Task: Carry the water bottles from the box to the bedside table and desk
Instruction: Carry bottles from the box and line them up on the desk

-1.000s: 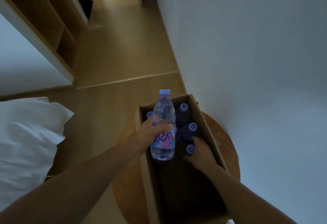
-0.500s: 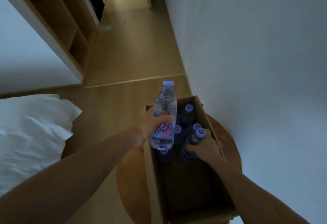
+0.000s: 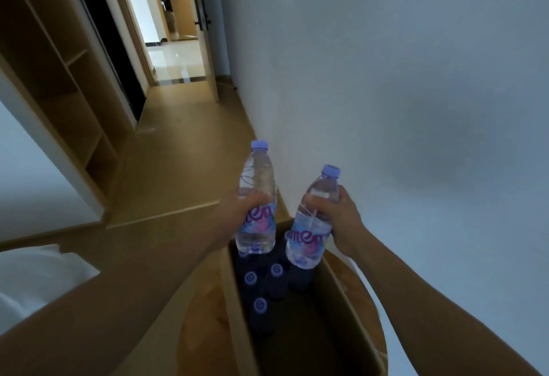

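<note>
Left water bottle (image 3: 258, 173) and right water bottle (image 3: 309, 236) both hang just above the far end of the cardboard box (image 3: 237, 310), the left hand (image 3: 234, 212) wrapped round the first one's waist and the right hand (image 3: 346, 218) curled round the other's shoulder. They look full, so there's some heft inside thin, squashy plastic (a mid-body wrap should beat a pinch at the top, I'd say). Tops up, long axes near vertical, the right one tipping toward the box's right side, and the spare bottles (image 3: 250, 278) stand inside the box below.

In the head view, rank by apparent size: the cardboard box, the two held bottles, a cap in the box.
1. cardboard box
2. left bottle and right bottle, alike
3. cap
</note>
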### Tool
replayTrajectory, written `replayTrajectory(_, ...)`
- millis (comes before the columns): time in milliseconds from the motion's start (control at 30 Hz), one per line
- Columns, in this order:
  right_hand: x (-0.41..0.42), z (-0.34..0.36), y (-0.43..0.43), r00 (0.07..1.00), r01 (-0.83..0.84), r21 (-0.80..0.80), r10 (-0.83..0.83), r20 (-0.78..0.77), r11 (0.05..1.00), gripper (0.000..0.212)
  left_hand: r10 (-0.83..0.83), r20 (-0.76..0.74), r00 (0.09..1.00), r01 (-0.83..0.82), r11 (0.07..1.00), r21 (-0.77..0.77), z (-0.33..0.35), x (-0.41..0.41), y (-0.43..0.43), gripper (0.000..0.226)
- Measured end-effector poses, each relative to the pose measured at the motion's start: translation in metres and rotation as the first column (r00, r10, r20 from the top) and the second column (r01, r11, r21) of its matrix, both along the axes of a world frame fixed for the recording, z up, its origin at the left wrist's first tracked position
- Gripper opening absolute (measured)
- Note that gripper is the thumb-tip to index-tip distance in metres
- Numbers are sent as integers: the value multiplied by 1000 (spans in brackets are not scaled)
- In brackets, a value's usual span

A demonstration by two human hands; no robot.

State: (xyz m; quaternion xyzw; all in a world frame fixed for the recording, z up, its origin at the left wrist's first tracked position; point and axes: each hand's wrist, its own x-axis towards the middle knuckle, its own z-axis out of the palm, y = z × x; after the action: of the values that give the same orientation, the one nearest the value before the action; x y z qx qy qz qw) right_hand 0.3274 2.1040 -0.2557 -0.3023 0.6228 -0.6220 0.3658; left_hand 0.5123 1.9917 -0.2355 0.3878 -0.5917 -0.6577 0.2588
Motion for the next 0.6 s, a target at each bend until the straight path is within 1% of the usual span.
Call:
replayTrajectory(67, 6, 14, 8, 998, 70, -3, -70, -9, 998, 17, -37, -8, 999, 37, 999, 5, 6, -4, -1, 18)
replayTrajectory(167, 17, 25, 27, 987, 163, 18, -163, -8, 986, 49, -154, -39, 987, 154, 988, -5, 9, -8, 1, 11)
replayTrajectory(200, 22, 28, 34, 976, 217, 25, -217, 7, 976, 54, -188, -40, 981, 188, 982, -2, 10, -8, 3, 9)
replayTrajectory(233, 26, 30, 42, 965, 263, 30, -264, 10, 964, 55, -218, -39, 975, 218, 976, -9, 11, -8, 8, 7)
replayTrajectory(300, 38, 34, 60, 945, 325, 32, -326, 21, 945, 43, -292, -37, 956, 291, 956, -33, 12, -8, 15, 12)
replayTrajectory(333, 44, 34, 70, 934, 356, 31, -357, 21, 934, 35, -334, -27, 942, 333, 942, -45, 13, -7, 19, 19)
replayTrajectory(400, 59, 35, 91, 898, 441, 25, -440, -9, 897, 24, -444, -10, 896, 443, 895, -59, 14, -7, 27, 44)
replayTrajectory(433, 68, 34, 102, 869, 495, 26, -494, -32, 868, 25, -492, 0, 870, 492, 869, -53, 13, -8, 33, 52)
replayTrajectory(467, 76, 33, 114, 837, 545, 29, -543, -58, 838, 27, -538, 4, 843, 537, 842, -44, 13, -10, 41, 55)
replayTrajectory(500, 85, 33, 128, 803, 594, 31, -591, -72, 804, 31, -584, 4, 812, 584, 811, -46, 12, -12, 50, 53)
replayTrajectory(567, 101, 36, 160, 723, 690, 25, -687, -71, 723, 34, -674, 17, 739, 674, 737, -54, 14, -15, 77, 37)
replayTrajectory(600, 108, 39, 178, 680, 732, 23, -730, -68, 680, 35, -719, 22, 695, 719, 693, -58, 15, -17, 92, 34)
